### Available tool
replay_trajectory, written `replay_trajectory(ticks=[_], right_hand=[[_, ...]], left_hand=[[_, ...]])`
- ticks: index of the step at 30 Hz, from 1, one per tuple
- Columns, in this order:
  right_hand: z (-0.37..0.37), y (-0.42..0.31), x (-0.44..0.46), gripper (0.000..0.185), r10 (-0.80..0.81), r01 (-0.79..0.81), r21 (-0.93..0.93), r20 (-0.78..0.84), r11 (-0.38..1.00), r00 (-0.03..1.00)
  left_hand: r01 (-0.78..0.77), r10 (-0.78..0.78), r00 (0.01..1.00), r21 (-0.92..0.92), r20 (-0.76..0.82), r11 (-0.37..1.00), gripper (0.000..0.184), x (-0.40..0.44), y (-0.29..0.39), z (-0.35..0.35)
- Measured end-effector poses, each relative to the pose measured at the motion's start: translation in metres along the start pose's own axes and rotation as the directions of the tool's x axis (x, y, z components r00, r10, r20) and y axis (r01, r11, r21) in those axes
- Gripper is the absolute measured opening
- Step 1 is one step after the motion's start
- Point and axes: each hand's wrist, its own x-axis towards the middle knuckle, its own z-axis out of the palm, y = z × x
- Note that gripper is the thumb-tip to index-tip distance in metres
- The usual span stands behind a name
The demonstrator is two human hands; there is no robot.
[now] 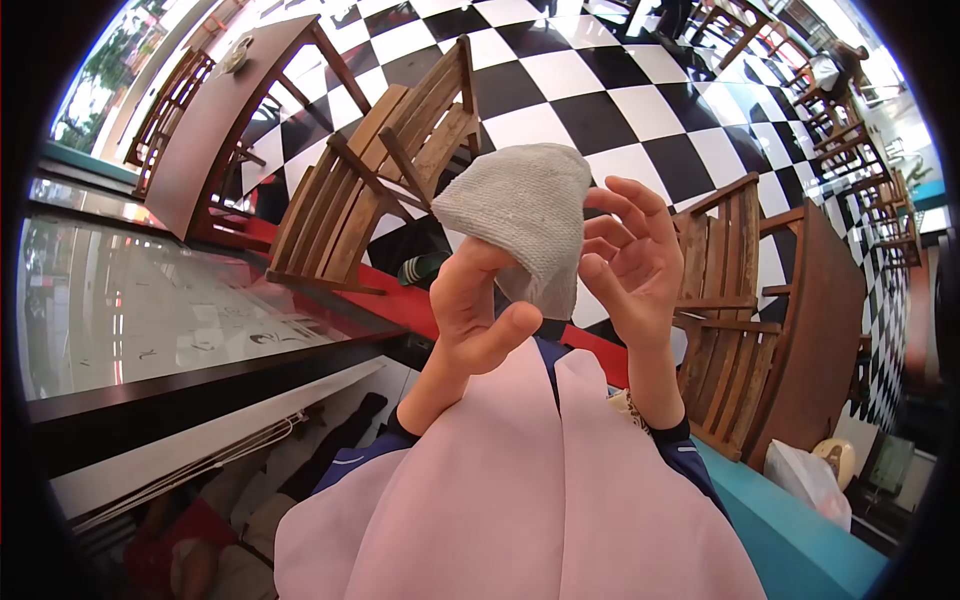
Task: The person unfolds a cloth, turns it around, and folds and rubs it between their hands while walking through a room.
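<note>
A grey cloth (525,205) hangs in front of me at mid-view, draped over the fingers of my left hand (470,310). The thumb of that hand sticks out below the cloth, while its fingertips are hidden beneath the fabric. Just right of the cloth is my right hand (635,260), raised with its fingers curved and spread apart and nothing between them. The fingers of my right hand come very near the cloth's right edge; whether they touch it I cannot tell.
Wooden slatted chairs (345,200) and a long table (225,120) stand at the left. Another chair (725,300) and a brown table (815,310) are at the right. A plastic bag (805,485) lies on a turquoise surface (770,525). A person (845,65) is far off.
</note>
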Motion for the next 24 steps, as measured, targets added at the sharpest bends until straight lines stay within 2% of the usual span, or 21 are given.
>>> replay_trajectory(ticks=[1,3,4,5,7,8,9,11,12,15,17,20,21,24], right_hand=[[-0.002,0.005,0.004,0.059,0.064,-0.064,0.021,-0.005,0.998,0.998],[-0.013,0.016,0.018,0.060,0.087,-0.090,0.080,0.033,0.993,0.996],[-0.018,0.018,0.025,0.059,0.098,-0.099,0.090,0.020,0.991,0.995],[-0.025,0.020,0.033,0.058,0.106,-0.106,0.095,0.003,0.990,0.994],[-0.037,0.026,0.050,0.058,0.045,-0.045,0.058,0.008,0.997,0.999],[-0.040,0.026,0.060,0.059,-0.018,0.020,0.072,-0.027,0.997,0.999],[-0.044,0.027,0.071,0.059,-0.088,0.093,0.082,-0.067,0.992,0.994],[-0.056,0.037,0.097,0.060,-0.142,0.145,0.046,-0.065,0.988,0.988],[-0.058,0.041,0.110,0.059,-0.159,0.162,0.030,-0.101,0.986,0.982],[-0.059,0.065,0.161,0.056,-0.237,0.247,0.037,-0.167,0.968,0.957],[-0.052,0.085,0.204,0.054,-0.285,0.312,0.034,-0.320,0.950,0.904],[-0.040,0.116,0.262,0.046,-0.280,0.331,0.052,-0.420,0.942,0.863],[-0.039,0.125,0.284,0.043,-0.281,0.344,0.058,-0.458,0.937,0.844],[-0.040,0.149,0.328,0.035,-0.268,0.333,0.042,-0.503,0.942,0.822]], left_hand=[[0.004,-0.003,1.000,0.018,-0.015,1.000,0.038,0.002,-0.006,-0.001],[-0.008,-0.007,0.998,0.234,0.064,0.972,0.032,0.012,-0.018,-0.004],[-0.069,0.062,0.997,0.277,0.036,0.958,0.027,0.022,-0.026,-0.002],[-0.069,0.062,0.998,0.276,0.032,0.959,0.027,0.032,-0.037,-0.003],[-0.222,0.257,0.962,0.295,-0.086,0.929,0.027,0.052,-0.061,-0.010],[-0.163,0.189,0.977,0.230,-0.098,0.959,0.027,0.055,-0.077,-0.021],[-0.164,0.185,0.980,0.214,-0.079,0.963,0.027,0.069,-0.083,-0.024],[-0.086,0.072,0.992,-0.137,-0.105,0.987,0.037,0.107,-0.099,-0.024],[-0.062,0.043,0.988,-0.123,-0.146,0.990,0.045,0.126,-0.109,-0.025],[0.015,-0.019,0.997,-0.061,-0.072,0.998,0.044,0.181,-0.136,-0.045],[0.020,-0.021,0.999,-0.045,-0.032,0.999,0.046,0.223,-0.154,-0.064],[0.083,-0.064,0.991,0.158,-0.119,0.984,0.050,0.280,-0.172,-0.097],[0.081,-0.063,0.991,0.160,-0.116,0.984,0.050,0.303,-0.179,-0.107],[0.230,-0.170,0.954,0.234,-0.248,0.945,0.046,0.353,-0.196,-0.131]])
